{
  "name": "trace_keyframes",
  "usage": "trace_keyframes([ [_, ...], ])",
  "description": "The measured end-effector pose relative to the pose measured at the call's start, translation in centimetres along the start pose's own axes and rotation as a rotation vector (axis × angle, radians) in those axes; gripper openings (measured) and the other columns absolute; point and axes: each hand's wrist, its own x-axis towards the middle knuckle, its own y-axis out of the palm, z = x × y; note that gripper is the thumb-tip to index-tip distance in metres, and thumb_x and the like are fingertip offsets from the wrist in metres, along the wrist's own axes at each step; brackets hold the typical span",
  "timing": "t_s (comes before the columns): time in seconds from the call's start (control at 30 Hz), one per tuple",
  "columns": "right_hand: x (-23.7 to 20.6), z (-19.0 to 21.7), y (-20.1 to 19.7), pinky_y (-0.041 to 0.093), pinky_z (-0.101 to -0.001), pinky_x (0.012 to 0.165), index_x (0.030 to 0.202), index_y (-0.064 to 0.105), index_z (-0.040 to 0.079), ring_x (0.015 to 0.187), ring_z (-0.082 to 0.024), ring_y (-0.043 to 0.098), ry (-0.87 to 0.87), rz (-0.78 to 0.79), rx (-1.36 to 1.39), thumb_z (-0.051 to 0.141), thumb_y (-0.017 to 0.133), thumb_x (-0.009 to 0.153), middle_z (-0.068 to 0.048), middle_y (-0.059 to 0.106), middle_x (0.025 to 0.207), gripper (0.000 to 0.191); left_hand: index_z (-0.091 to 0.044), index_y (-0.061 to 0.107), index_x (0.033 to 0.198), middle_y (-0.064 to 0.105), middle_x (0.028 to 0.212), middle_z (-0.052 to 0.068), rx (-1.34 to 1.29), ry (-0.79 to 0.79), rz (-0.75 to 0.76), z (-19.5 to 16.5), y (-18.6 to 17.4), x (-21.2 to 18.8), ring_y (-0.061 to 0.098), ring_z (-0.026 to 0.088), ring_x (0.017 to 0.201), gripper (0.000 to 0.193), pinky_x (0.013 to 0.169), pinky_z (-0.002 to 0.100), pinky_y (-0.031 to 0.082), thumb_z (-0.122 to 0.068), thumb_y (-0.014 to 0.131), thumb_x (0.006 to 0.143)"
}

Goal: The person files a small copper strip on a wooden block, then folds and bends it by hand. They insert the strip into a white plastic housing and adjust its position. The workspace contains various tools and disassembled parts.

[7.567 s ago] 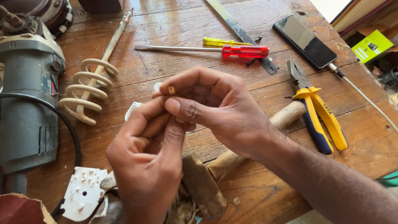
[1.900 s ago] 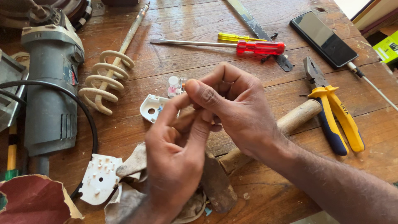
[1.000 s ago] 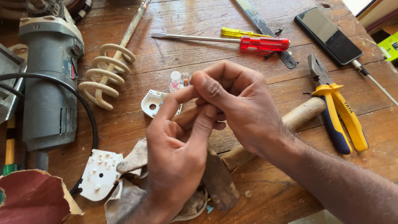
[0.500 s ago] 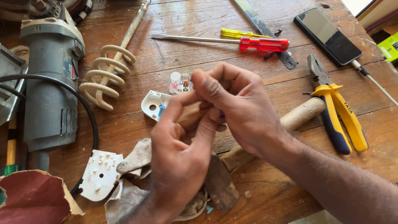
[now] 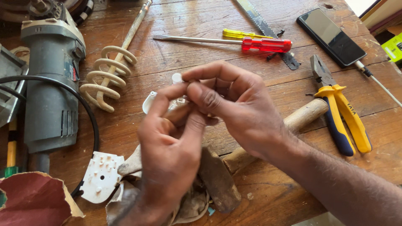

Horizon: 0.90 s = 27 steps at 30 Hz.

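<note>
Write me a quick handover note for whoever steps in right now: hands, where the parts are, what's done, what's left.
Left hand and right hand: fingertips pinched together on a small white plastic part, held above the wooden table.
A white perforated plate lies at lower left; a hammer sits under the hands.
The red screwdriver and pliers lie untouched.
Done and left: unclear; the fingers hide the part.

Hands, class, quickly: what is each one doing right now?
Left hand: fingers pinched shut on a small white plastic part.
Right hand: fingertips closed on the same part.
</note>
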Motion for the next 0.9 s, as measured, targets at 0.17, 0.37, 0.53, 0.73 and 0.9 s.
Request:
trace_keyframes([
  [0.17,-0.26,-0.40,0.18,0.054,-0.0235,0.065,0.117,0.063,-0.005,0.080,-0.011,0.064,-0.083,-0.037,0.009,0.017,0.068,0.107,-0.012,0.072,0.094,0.025,0.003,0.055,0.132,0.078,0.107,0.017,0.003,-0.050,0.048,0.03,0.23,-0.22,0.077,0.018,0.097,0.032,0.087,0.028,0.064,0.000,0.060,0.101],
  [0.37,-0.14,-0.42,0.09,0.059,-0.0199,0.066,0.118,0.064,0.002,0.079,-0.006,0.069,-0.044,0.007,0.027,0.020,0.069,0.097,-0.006,0.075,0.094,0.028,0.003,0.056,0.131,0.079,0.109,0.017,0.058,-0.003,0.021,-0.07,-0.05,0.10,0.078,0.018,0.100,0.029,0.089,0.029,0.065,0.000,0.060,0.103],
  [0.53,-0.19,-0.25,-0.19,0.057,-0.0230,0.067,0.121,0.064,-0.003,0.082,-0.009,0.067,-0.130,0.012,-0.017,0.017,0.067,0.105,-0.010,0.073,0.098,0.026,0.001,0.054,0.135,0.079,0.108,0.016,0.084,-0.014,0.062,-0.08,0.08,-0.26,0.077,0.018,0.098,0.033,0.087,0.028,0.064,0.000,0.060,0.102],
  [0.73,0.21,-0.08,-0.66,0.061,-0.0241,0.066,0.123,0.063,-0.002,0.081,-0.011,0.072,-0.128,0.095,-0.016,0.017,0.066,0.102,-0.010,0.075,0.096,0.029,0.002,0.054,0.134,0.078,0.109,0.016,0.069,0.010,0.047,0.19,-0.01,-0.01,0.077,0.018,0.101,0.032,0.089,0.028,0.065,0.000,0.060,0.102],
  [0.9,-0.03,-0.05,-0.56,0.063,-0.0247,0.069,0.126,0.064,-0.003,0.085,-0.012,0.072,-0.182,0.063,-0.100,0.017,0.063,0.106,-0.011,0.074,0.098,0.027,0.001,0.054,0.135,0.080,0.108,0.015,0.130,0.006,0.059,-0.21,0.11,-0.32,0.078,0.018,0.100,0.035,0.086,0.027,0.065,-0.003,0.062,0.101],
])
